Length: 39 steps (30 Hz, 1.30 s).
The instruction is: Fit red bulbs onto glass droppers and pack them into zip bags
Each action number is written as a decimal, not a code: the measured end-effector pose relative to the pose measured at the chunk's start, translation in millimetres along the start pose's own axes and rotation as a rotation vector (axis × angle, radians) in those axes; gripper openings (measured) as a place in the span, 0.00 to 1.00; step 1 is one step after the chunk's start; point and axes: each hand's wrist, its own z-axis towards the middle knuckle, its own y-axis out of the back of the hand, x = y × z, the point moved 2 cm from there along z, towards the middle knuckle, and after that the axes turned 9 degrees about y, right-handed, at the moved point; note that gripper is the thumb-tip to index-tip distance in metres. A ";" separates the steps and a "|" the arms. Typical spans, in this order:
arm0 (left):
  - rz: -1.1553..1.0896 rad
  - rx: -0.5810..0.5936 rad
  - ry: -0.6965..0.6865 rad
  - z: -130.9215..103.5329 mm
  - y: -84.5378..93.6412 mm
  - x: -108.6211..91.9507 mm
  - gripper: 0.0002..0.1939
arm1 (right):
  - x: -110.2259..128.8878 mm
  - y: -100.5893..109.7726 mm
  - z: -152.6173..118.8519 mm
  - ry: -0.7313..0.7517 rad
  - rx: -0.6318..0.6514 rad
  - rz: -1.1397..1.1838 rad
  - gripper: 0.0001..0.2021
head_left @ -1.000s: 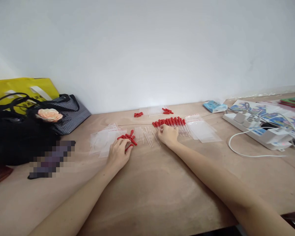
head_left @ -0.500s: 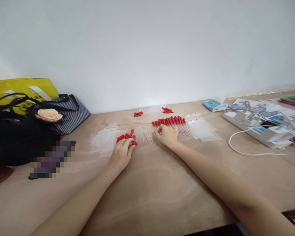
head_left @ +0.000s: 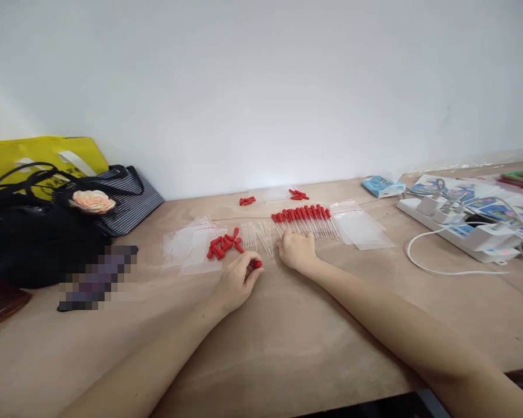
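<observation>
My left hand [head_left: 237, 283] pinches a red rubber dropper bulb [head_left: 257, 264] between thumb and fingers, just above the table. Behind it lies a loose pile of red bulbs [head_left: 218, 252]. My right hand [head_left: 296, 249] is closed, its fingers curled down at the near side of a row of droppers [head_left: 303, 213] with red bulbs and clear tubes. What its fingertips hold, if anything, is hidden. Between my hands, loose clear dropper tubes [head_left: 264, 239] lie side by side on the table.
Clear zip bags lie left [head_left: 194, 247] and right [head_left: 361, 229] of the droppers. More bulbs [head_left: 298, 194] sit near the wall. A white power strip [head_left: 457, 232] with cables and a blue packet [head_left: 382, 187] are on the right; a striped bag [head_left: 133, 203] stands on the left.
My left hand has come away from the bulb pile toward the right and nearer, now with one bulb. My right hand has drawn slightly back from the dropper row.
</observation>
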 end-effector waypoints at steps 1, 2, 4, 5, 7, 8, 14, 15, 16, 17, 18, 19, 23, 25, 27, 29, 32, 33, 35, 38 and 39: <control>-0.034 -0.015 0.009 0.3 0.0 0.6 0.05 | 0.7 0.1 -0.5 0.006 -0.012 -0.006 0.12; -0.063 -0.026 0.013 0.6 0.2 0.9 0.05 | 1.1 0.1 -0.9 0.010 -0.021 -0.013 0.12; -0.088 -0.013 0.002 1.5 0.7 0.3 0.03 | 1.5 -0.1 -1.3 0.013 -0.023 -0.024 0.11; -0.082 0.012 -0.010 1.9 1.1 -0.4 0.02 | 1.5 0.0 -1.4 0.012 -0.016 -0.029 0.11; -0.047 0.058 -0.020 2.7 2.5 -1.5 0.04 | 1.5 0.6 -1.8 0.012 0.000 -0.041 0.11; -0.029 0.068 -0.013 3.1 3.6 -1.6 0.04 | 1.4 1.3 -2.5 0.014 0.007 -0.047 0.11; 0.074 0.050 0.042 4.1 8.0 4.8 0.07 | -1.6 7.7 -10.8 0.039 0.052 -0.049 0.12; 0.098 0.051 0.035 4.2 7.7 5.9 0.08 | -2.4 7.9 -11.2 0.042 0.048 -0.044 0.12; 0.118 0.051 0.029 4.3 7.3 6.8 0.08 | -3.0 7.5 -10.9 0.042 0.037 -0.037 0.12; 0.131 0.051 0.027 4.5 6.8 7.5 0.08 | -3.4 6.5 -9.9 0.040 0.023 -0.030 0.13; 0.135 0.050 0.029 4.8 6.5 7.9 0.07 | -3.4 4.9 -8.4 0.036 0.008 -0.023 0.14; 0.134 0.047 0.032 4.9 6.3 7.9 0.07 | -3.1 2.9 -6.7 0.030 -0.008 -0.021 0.15; 0.121 0.023 0.038 4.5 6.9 6.0 0.06 | -0.3 -3.8 -2.1 0.013 -0.039 -0.045 0.13; 0.119 -0.013 0.058 4.0 7.7 6.4 0.05 | -2.0 -3.8 -3.1 0.003 -0.043 -0.060 0.12; 0.097 -0.041 0.081 3.8 7.8 8.4 0.05 | -8.8 -1.6 -5.6 0.002 -0.062 -0.067 0.11; 0.060 -0.050 0.081 4.4 6.9 10.8 0.07 | -20.4 1.0 -8.8 0.042 -0.107 -0.023 0.10; 0.052 -0.072 0.025 6.3 5.0 11.0 0.09 | -40.0 1.4 -15.5 0.255 -0.181 0.196 0.10; 0.061 -0.081 -0.002 7.0 4.3 9.9 0.09 | -45.2 0.6 -18.9 0.353 -0.203 0.277 0.10; 0.077 -0.080 -0.043 8.3 2.6 6.6 0.09 | -51.9 -1.5 -27.8 0.532 -0.249 0.372 0.11; 0.133 -0.054 -0.074 9.4 0.1 1.2 0.09 | -51.2 -5.1 -41.3 0.678 -0.297 0.358 0.15; 0.166 -0.052 -0.083 9.6 -0.5 -0.3 0.09 | -48.7 -6.0 -44.5 0.703 -0.300 0.342 0.16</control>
